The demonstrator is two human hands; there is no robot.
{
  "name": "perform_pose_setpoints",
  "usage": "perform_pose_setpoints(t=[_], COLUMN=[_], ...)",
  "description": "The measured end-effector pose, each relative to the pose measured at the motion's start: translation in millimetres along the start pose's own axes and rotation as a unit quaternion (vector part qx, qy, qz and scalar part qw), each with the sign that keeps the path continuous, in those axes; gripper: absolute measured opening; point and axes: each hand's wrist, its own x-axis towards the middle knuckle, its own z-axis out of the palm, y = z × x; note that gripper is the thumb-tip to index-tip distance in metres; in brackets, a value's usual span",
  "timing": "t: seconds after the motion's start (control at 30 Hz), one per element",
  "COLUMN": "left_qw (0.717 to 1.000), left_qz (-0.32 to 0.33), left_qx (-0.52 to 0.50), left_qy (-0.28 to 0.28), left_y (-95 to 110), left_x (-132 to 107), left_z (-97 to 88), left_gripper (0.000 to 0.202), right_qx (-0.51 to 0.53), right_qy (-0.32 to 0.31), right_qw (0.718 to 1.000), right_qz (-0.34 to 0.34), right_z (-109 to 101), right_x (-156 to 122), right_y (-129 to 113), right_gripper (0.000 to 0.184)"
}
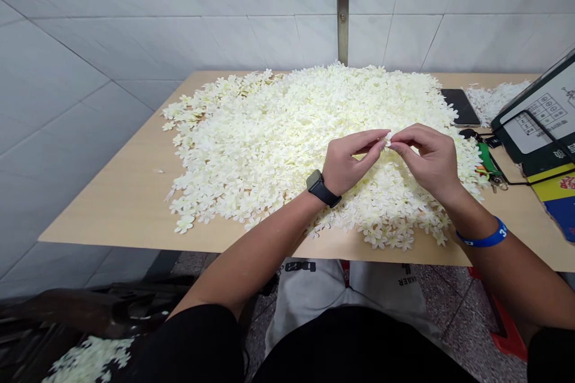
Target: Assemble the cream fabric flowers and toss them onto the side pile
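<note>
A wide heap of white artificial flowers (278, 137) with pale yellow centres covers much of the wooden table (112, 191). Above the right part of this heap, my left hand (353, 158) and my right hand (426, 158) meet fingertip to fingertip. Both are closed in a pinch, thumb against forefinger. Between them shows a small white piece (389, 139), which looks like a flower or part of one; its exact shape is too small to make out. The remaining fingers of my right hand are curled in.
A dark phone (460, 106) lies beyond the heap, beside a pile of small white pieces (496, 99). At the right stand a dark green box (539, 114) with a black cord and some keys (498, 182). More flowers (92, 359) lie low at the left.
</note>
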Motion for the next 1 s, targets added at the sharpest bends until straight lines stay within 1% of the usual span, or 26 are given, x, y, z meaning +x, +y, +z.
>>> perform_pose_setpoints(t=[0.17, 0.33, 0.47, 0.7, 0.93, 1.0], left_qw=[0.999, 0.997, 0.993, 0.985, 0.986, 0.987], left_qz=[-0.019, -0.036, -0.069, -0.098, -0.102, -0.101], left_qx=[-0.024, -0.053, -0.080, -0.135, -0.126, -0.122], left_qy=[-0.020, -0.045, -0.043, -0.045, -0.030, -0.023], left_y=[1.6, 1.1, 0.5, 3.6, 2.5, 2.5], left_x=[0.7, 2.8, 2.9, 3.6, 2.6, 2.8], left_z=[-2.5, -3.9, -2.3, -2.0, -1.8, -1.7], left_gripper=[0.027, 0.031, 0.028, 0.023, 0.028, 0.028], right_qx=[-0.003, -0.011, -0.011, 0.004, 0.004, 0.000], right_qy=[-0.007, 0.003, 0.006, -0.013, -0.024, -0.029], right_qw=[1.000, 1.000, 0.999, 1.000, 1.000, 0.999], right_qz=[0.000, -0.015, -0.032, -0.016, 0.012, 0.017], right_z=[-0.1, -2.0, -3.2, -5.9, -6.9, -7.0], right_x=[0.2, 1.1, 1.7, 1.7, 2.3, 2.2], right_y=[0.0, 1.9, 2.1, 2.0, 2.2, 2.4], right_gripper=[0.010, 0.012, 0.015, 0.016, 0.011, 0.014])
